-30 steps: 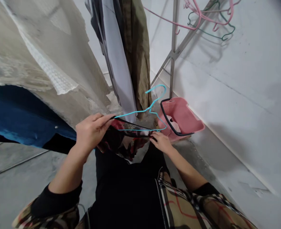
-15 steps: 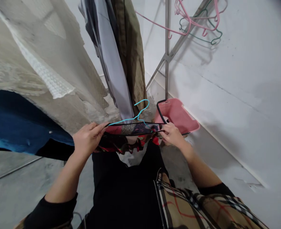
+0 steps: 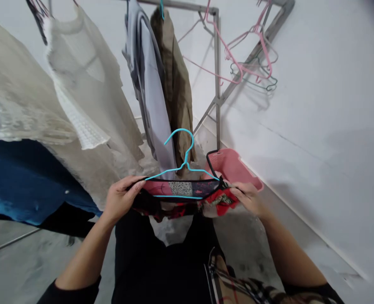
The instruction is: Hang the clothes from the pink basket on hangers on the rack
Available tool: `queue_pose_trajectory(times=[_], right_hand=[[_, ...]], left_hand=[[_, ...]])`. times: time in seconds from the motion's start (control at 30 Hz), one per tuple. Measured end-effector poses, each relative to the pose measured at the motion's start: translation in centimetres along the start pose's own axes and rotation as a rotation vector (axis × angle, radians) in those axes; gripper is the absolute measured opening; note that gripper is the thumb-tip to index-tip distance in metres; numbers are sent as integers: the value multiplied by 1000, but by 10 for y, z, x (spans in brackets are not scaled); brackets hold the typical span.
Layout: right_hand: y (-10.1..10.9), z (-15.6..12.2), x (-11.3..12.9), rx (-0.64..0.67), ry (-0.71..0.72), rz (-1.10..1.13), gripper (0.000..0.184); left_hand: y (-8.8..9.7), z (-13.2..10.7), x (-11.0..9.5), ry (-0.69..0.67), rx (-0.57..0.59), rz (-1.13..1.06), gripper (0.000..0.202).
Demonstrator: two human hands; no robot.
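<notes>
A turquoise wire hanger point(image 3: 181, 157) stands upright in front of me with its hook pointing up. A red, black and patterned garment point(image 3: 187, 195) is stretched over its shoulders. My left hand point(image 3: 121, 200) pinches the garment's left end and my right hand point(image 3: 249, 198) pinches its right end, both at the hanger's corners. The cloth sags below the hanger's bottom bar.
A pink laundry basket point(image 3: 234, 165) sits on the floor by the white wall. A metal rack point(image 3: 217, 67) carries a grey shirt point(image 3: 153, 97), an olive garment point(image 3: 178, 93), cream lace clothes point(image 3: 79, 105) and empty pink hangers point(image 3: 253, 46). Blue cloth point(image 3: 18, 177) hangs at left.
The hanger has turned from lying flat to standing upright and risen. My right hand shifted outward to the garment's right end. The view tilted up, showing the rack's top bar.
</notes>
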State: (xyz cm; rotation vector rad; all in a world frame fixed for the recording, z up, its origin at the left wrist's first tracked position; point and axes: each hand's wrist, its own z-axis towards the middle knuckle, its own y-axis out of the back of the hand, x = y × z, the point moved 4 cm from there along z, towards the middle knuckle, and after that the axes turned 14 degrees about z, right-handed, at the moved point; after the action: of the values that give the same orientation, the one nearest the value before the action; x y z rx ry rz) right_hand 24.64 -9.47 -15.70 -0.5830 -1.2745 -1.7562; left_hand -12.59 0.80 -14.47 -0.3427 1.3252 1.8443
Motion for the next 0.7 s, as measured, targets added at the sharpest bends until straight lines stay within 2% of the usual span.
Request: queue_pose_trajectory(times=[0.1, 0.2, 0.3, 0.37, 0.43, 0.5, 0.6, 0.7], right_hand=[[30, -3, 23, -184, -18, -4, 37], [78, -9, 46, -416, -107, -33, 32], [126, -17, 76, -617, -212, -121, 29], [145, -17, 98, -705, -257, -227, 28], [150, -10, 117, -739, -264, -336, 25], [144, 5, 129, -769, -202, -421, 20], [127, 42, 136, -807, -8, -465, 18], [110, 91, 137, -794, 173, -493, 27]], left_hand=[[-8, 7, -7, -46, -65, 17, 32], [-16, 9, -10, -121, -144, 76, 39], [-24, 5, -5, -151, -144, 76, 38], [-30, 0, 1, -158, -125, 55, 33], [-34, -4, 7, -159, -114, 34, 28], [-39, -7, 11, -156, -100, 19, 25], [-42, -11, 13, -152, -76, 9, 23], [-42, -15, 16, -148, -74, 8, 22]])
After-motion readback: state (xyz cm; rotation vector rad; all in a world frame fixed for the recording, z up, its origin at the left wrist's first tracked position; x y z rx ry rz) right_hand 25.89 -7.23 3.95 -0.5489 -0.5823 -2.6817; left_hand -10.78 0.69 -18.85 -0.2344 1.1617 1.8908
